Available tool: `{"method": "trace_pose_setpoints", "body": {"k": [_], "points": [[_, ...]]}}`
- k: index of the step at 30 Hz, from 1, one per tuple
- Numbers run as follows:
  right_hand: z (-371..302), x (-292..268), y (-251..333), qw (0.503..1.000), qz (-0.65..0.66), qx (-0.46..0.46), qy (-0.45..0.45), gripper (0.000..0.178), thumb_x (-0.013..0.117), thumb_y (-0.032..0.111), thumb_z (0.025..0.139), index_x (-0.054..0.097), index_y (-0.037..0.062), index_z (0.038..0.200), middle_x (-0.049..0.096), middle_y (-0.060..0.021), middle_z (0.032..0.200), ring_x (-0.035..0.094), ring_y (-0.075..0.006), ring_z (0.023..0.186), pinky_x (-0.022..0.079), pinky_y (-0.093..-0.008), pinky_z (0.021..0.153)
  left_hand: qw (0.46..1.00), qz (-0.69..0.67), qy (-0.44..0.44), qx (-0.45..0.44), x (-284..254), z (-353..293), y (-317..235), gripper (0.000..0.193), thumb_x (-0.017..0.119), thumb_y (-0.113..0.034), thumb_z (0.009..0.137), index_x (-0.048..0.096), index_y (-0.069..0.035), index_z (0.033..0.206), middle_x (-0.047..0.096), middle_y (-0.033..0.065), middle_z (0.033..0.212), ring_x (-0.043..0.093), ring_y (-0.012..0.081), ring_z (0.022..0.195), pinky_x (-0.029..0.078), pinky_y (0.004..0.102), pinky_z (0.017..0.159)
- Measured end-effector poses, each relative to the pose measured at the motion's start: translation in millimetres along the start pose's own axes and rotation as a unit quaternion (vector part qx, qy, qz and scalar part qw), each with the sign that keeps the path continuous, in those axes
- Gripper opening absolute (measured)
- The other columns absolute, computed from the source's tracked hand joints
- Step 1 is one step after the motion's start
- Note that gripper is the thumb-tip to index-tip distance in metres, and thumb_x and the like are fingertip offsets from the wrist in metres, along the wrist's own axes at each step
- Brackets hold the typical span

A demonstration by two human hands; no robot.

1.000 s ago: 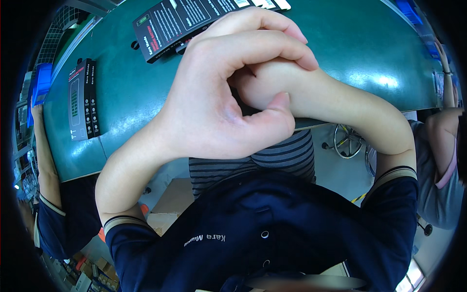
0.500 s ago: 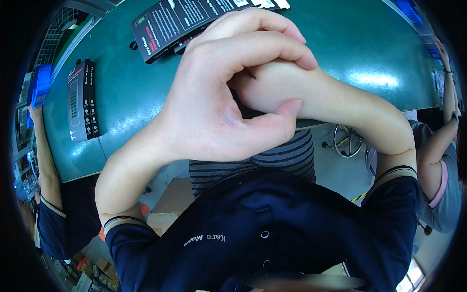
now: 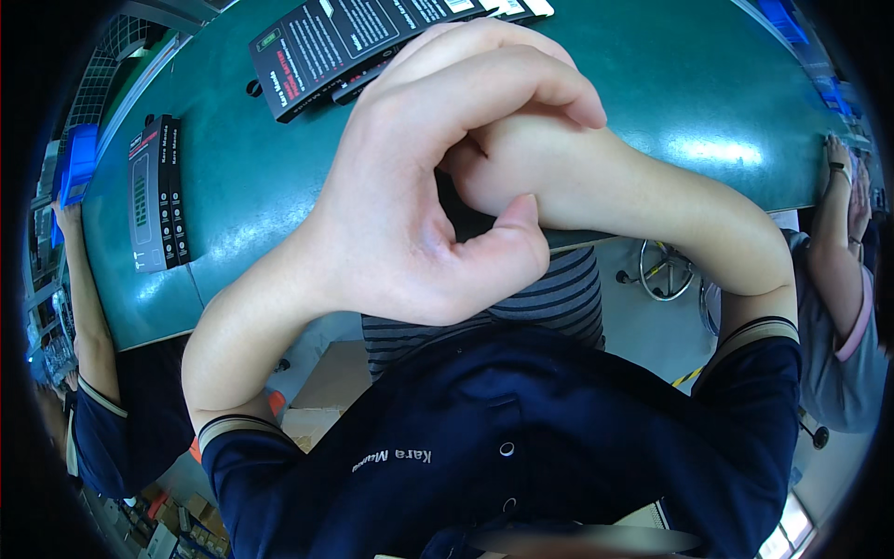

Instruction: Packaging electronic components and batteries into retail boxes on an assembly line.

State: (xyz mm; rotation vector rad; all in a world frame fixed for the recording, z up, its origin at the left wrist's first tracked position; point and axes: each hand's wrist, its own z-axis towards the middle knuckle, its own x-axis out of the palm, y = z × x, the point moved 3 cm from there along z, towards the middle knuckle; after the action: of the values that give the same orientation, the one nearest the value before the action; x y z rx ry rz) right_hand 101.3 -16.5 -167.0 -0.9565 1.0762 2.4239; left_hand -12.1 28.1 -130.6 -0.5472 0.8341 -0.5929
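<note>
My left hand is large in the middle of the view, close to the camera. Its fingers are bent and curl over my right hand, with the thumb bent in from below. Only the heel and wrist of the right hand show; its fingers are hidden behind the left. A dark gap lies between left palm and right wrist, and I cannot make out whether anything is in it. Just beyond the left fingers, a black printed box lies on the green table.
Two slim black boxes stand side by side at the table's left. A co-worker's arm reaches toward a blue bin at far left. Another person's hands are at the right edge. A wheeled chair base stands below the table.
My left thumb has drawn back to the left, and its fingers have shifted slightly down. The co-worker's arms at the right have come lower. The boxes have not moved.
</note>
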Motion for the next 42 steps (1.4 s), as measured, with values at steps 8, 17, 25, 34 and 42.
{"method": "trace_pose_setpoints", "body": {"k": [8, 17, 25, 34, 42], "points": [[4, -1, 2, 1.0, 0.022, 0.004, -0.002, 0.009, 0.064, 0.005, 0.065, 0.068, -0.0011, 0.07, 0.064, -0.0133, 0.071, 0.065, -0.0264, 0.072, 0.052, -0.0358, 0.066, 1.0, 0.017, -0.006, 0.003, 2, -1, 0, 0.055, 0.065, -0.009, 0.059, 0.064, 0.006, 0.112, 0.061, 0.0217, 0.117, 0.061, 0.0315, 0.112, 0.044, 0.0384, 0.101], [3, -8, 10, 0.999, 0.029, 0.036, 0.01, 0.008, 0.063, 0.006, 0.065, 0.066, -0.0016, 0.068, 0.064, -0.0129, 0.071, 0.065, -0.0271, 0.073, 0.052, -0.0375, 0.067, 0.999, 0.024, 0.002, 0.03, 2, -1, -2, 0.061, 0.062, -0.008, 0.058, 0.061, 0.006, 0.117, 0.062, 0.0207, 0.117, 0.06, 0.0322, 0.114, 0.044, 0.0394, 0.102], [5, -11, 14, 0.995, 0.031, 0.087, 0.02, 0.01, 0.064, 0.005, 0.063, 0.066, -0.0017, 0.071, 0.064, -0.0139, 0.071, 0.065, -0.0285, 0.072, 0.051, -0.0384, 0.066, 1.0, 0.018, 0.004, -0.002, 3, -5, -4, 0.065, 0.06, -0.007, 0.057, 0.058, 0.006, 0.12, 0.06, 0.0199, 0.119, 0.058, 0.0318, 0.116, 0.042, 0.0395, 0.105], [1, -4, 6, 0.995, 0.056, 0.082, 0.003, 0.009, 0.065, 0.003, 0.063, 0.066, -0.0019, 0.07, 0.064, -0.0137, 0.07, 0.065, -0.0278, 0.069, 0.052, -0.037, 0.063, 0.999, 0.011, 0.007, -0.033, 3, -5, -3, 0.062, 0.061, -0.007, 0.059, 0.058, 0.005, 0.119, 0.06, 0.0195, 0.12, 0.058, 0.0301, 0.116, 0.041, 0.0382, 0.106], [-2, 0, 3, 1.0, 0.009, -0.008, -0.01, 0.005, 0.064, 0.005, 0.063, 0.064, 0.0007, 0.064, 0.06, -0.0103, 0.065, 0.062, -0.0236, 0.066, 0.049, -0.0344, 0.059, 0.999, 0.051, 0.0, 0.007, 5, -3, -6, 0.06, 0.064, -0.008, 0.058, 0.06, 0.005, 0.116, 0.06, 0.021, 0.12, 0.06, 0.0303, 0.113, 0.044, 0.0378, 0.102]]}}
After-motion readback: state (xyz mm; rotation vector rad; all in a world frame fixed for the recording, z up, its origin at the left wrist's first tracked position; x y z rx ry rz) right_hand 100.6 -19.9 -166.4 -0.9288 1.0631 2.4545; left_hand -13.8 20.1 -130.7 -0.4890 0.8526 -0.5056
